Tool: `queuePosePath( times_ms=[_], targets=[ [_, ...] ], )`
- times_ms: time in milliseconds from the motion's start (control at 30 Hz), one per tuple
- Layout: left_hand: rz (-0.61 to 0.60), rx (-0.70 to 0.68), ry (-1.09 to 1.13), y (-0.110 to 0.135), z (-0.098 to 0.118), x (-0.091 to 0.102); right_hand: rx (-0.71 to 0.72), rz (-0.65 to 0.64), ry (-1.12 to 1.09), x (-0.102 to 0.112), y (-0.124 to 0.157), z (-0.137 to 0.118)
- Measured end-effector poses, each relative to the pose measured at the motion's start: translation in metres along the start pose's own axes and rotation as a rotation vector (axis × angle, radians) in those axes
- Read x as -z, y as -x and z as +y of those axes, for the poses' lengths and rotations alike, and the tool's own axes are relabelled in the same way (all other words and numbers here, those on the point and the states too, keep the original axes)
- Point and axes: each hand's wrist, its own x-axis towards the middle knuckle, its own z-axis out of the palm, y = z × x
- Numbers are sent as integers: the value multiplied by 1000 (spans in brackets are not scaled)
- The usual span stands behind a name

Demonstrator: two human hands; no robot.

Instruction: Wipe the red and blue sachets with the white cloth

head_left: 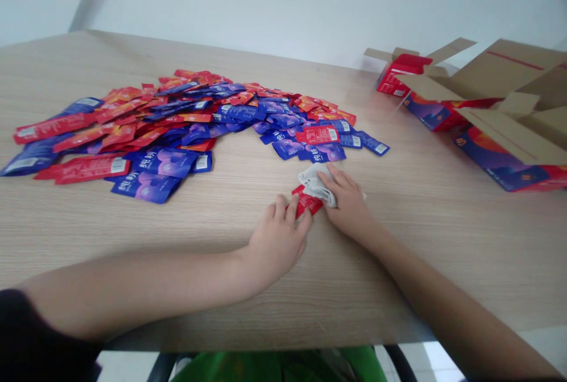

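Red and glossy: noted one pouch (306, 199) lying on the table (239, 208), between both hands, nearer than the heaped pouches (177, 113). Saw left hand (279, 243) with fingers loosely spread, tips resting on the pouch, not closed round it; right hand (349, 205) with fingers bent over a folded pale cloth (311, 180), gripping it against the pouch. Judged pouch light, soft, probably slippery; best held by a flat edge. Could not make out small print, pouch portion beneath cloth and fingers, or right end of nearest carton (500, 163), cut off by frame.
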Motion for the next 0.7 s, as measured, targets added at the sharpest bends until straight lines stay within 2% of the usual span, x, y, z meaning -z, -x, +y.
queuePosePath(
  times_ms=[100,167,333,400,467,600,700],
  targets=[
    [2,-3,-5,0,1,-1,125,-29,-23,-2,2,-14],
    [0,-2,-8,1,1,-2,143,-51,-21,-2,2,-18],
    [6,-6,-12,1,1,-4,-69,0,19,0,-5,6],
    [11,-4,-14,1,2,-5,-101,21,37,-1,-4,10],
    [19,-2,-14,1,1,-4,-66,23,46,-3,-2,3],
    [11,-6,-3,0,1,-3,111,-14,10,-4,3,-18],
    [6,-3,3,0,0,-3,78,-21,-15,-3,0,-11]
  ],
)
